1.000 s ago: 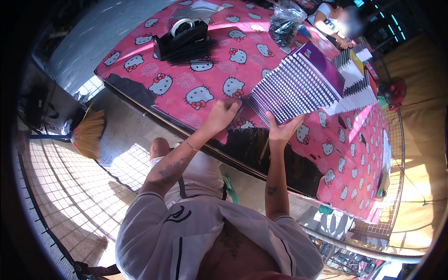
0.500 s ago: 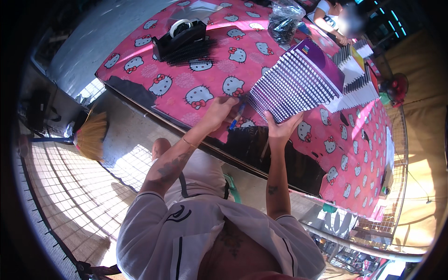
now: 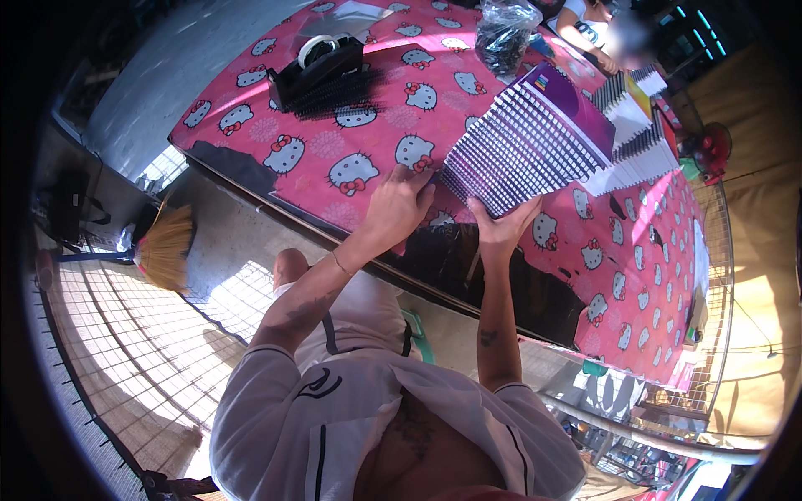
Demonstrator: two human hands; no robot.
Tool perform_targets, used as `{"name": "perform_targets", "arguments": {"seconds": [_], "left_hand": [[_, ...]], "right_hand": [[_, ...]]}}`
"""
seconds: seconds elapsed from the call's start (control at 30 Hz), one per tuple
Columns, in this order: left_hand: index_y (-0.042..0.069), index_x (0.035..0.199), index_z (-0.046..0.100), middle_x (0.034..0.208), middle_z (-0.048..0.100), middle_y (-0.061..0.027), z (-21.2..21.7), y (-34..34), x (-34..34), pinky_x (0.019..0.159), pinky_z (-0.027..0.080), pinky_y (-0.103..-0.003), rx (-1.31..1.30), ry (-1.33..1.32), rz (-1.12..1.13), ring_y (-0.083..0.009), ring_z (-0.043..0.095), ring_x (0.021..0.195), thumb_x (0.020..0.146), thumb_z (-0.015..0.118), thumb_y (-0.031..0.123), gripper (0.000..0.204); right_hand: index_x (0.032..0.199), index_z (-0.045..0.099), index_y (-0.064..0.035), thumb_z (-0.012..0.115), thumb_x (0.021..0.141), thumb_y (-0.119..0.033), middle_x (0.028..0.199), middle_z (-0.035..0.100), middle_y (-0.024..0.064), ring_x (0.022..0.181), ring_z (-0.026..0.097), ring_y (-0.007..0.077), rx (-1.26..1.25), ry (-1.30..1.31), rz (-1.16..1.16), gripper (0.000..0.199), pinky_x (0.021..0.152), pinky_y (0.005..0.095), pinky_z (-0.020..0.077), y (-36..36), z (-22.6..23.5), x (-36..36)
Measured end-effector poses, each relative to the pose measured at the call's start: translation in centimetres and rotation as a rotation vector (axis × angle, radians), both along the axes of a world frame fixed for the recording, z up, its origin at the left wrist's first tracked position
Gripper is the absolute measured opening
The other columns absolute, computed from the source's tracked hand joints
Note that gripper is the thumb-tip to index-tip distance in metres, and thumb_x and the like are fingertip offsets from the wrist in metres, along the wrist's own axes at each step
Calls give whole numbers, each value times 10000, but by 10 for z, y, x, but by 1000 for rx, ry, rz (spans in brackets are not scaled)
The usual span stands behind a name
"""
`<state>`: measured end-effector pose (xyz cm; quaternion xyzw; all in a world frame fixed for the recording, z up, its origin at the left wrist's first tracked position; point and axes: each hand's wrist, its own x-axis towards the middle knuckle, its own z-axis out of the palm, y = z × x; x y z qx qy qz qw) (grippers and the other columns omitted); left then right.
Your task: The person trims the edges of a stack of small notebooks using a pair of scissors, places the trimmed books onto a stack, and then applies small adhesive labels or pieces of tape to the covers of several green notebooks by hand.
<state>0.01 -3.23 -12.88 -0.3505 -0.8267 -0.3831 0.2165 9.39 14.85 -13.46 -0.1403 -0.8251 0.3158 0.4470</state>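
Observation:
A fanned stack of spiral-bound notebooks (image 3: 522, 138) with purple covers lies on the pink table, its rows of coils facing me. My right hand (image 3: 505, 224) grips the stack's near corner, thumb on the coils and fingers along the side. At the stack's left corner, my left hand (image 3: 399, 204) is closed, its fingertips by the coil ends. The blue-handled tool it held a moment ago is now mostly hidden behind the hand; its exact kind cannot be made out.
Black tape dispenser (image 3: 317, 71) and loose black coils (image 3: 338, 96) lie far left. A clear plastic bag (image 3: 505, 37) stands at the back. More notebooks (image 3: 643, 146) sit at right, near another person (image 3: 585, 33). Torn tablecloth shows dark tabletop (image 3: 535, 292). A broom (image 3: 165, 250) is at left.
My left hand has turned and closed, so the blue handle seen before is now hidden. The right hand stays on the notebooks, which have barely shifted.

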Motion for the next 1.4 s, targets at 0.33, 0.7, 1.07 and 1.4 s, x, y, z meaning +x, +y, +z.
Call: {"name": "perform_targets", "arguments": {"seconds": [0.33,0.7,1.07,1.4], "left_hand": [[-65,1004,623,795,676,-142,-2,-1,-18,508,515,-333,610,-1499,-330,-246,677,624,989,449,240,351],[-59,1020,614,830,676,-148,4,-9,-25,565,535,-320,249,-1211,-291,-225,685,675,975,489,244,330],[-91,1054,565,828,668,-178,2,-6,-26,597,581,-336,351,-1368,-340,-267,700,725,978,480,214,326],[-82,993,611,850,671,-184,8,-2,-23,585,566,-372,150,-1143,-312,-239,697,691,982,467,219,334]], "right_hand": [[1487,155,61,871,674,-301,1457,229,307,1346,276,468,-12,-18,-2,1142,1103,518,256,1,-4,-2],[1503,104,37,873,658,-387,1460,192,325,1341,267,492,11,-75,-8,1219,1083,527,290,5,-11,1],[1505,91,25,883,637,-382,1458,201,301,1343,287,482,-65,-151,-52,1244,1077,513,325,3,-7,1],[1507,80,22,874,649,-394,1457,194,309,1328,291,500,-33,-141,-39,1241,1067,518,329,4,-8,3]]}}
